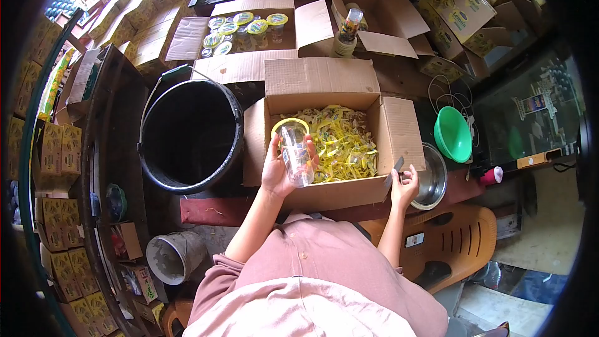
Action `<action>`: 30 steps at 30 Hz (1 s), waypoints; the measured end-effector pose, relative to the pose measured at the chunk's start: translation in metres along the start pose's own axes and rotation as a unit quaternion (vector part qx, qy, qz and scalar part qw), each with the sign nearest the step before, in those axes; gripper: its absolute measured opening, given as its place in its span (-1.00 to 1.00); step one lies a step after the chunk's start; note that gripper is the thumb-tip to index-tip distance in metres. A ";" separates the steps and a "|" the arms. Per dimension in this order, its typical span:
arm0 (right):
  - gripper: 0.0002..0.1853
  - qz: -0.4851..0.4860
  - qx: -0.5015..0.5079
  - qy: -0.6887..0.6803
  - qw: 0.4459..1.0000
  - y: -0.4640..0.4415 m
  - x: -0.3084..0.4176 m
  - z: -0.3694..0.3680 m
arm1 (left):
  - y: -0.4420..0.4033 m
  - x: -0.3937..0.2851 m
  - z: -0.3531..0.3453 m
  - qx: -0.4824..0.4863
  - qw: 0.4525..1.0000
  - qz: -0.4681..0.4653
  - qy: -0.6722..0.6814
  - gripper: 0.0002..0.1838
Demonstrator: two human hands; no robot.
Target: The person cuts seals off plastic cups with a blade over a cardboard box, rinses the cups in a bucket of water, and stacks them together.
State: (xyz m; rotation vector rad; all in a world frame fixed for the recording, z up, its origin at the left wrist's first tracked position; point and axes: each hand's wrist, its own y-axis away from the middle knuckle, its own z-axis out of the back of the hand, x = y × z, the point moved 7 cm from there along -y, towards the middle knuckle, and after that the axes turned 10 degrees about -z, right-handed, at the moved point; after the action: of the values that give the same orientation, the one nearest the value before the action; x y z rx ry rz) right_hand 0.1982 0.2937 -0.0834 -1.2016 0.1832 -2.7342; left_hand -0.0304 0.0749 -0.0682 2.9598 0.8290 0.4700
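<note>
Fingers [275, 145] of the left hand [279, 171] curl round a clear cup [298, 163] and grip it. The cup is tipped a bit, over the near left part of a big brown box [337, 196]. Its top has a yellow rim [291, 123]. It looks like thin plastic, so it should be light, smooth and maybe slippery. A hard squeeze could dent it. The best hold is likely round the side, just under the rim, where it looks stiffer.

The right hand [405, 187] pinches a thin dark strip [392, 180] near the box's right front corner. The strip looks flat and stiff, and it may be sharp, so I would hold it by one end.

The box has its flaps open and is full of crinkly yellow bits [340, 146]. A shiny metal bowl [439, 188] sits just right of it. To the left is a black bucket [189, 131], too dark inside to tell what it holds. Further right is a green bowl [453, 134].

Far back, another open box [249, 70] holds cups with yellow lids [243, 18].
</note>
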 end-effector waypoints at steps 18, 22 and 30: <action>-0.57 0.481 0.315 -0.151 0.804 0.128 0.229 -0.040 | 0.007 0.014 0.019 -0.037 0.978 0.069 -0.192 -0.37; -0.56 0.432 0.172 -0.240 0.852 0.094 0.220 -0.021 | 0.029 0.004 0.024 -0.025 0.931 0.118 -0.344 -0.32; -0.53 0.296 0.215 -0.103 0.925 0.053 0.175 -0.052 | 0.102 -0.061 -0.052 0.100 0.782 -0.015 -0.615 -0.61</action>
State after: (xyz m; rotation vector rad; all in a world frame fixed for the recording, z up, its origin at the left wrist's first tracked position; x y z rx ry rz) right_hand 0.0478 0.2121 -0.0015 -1.0736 -0.0707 -1.9756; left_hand -0.0441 -0.0462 -0.0240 2.4915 0.6788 -1.4759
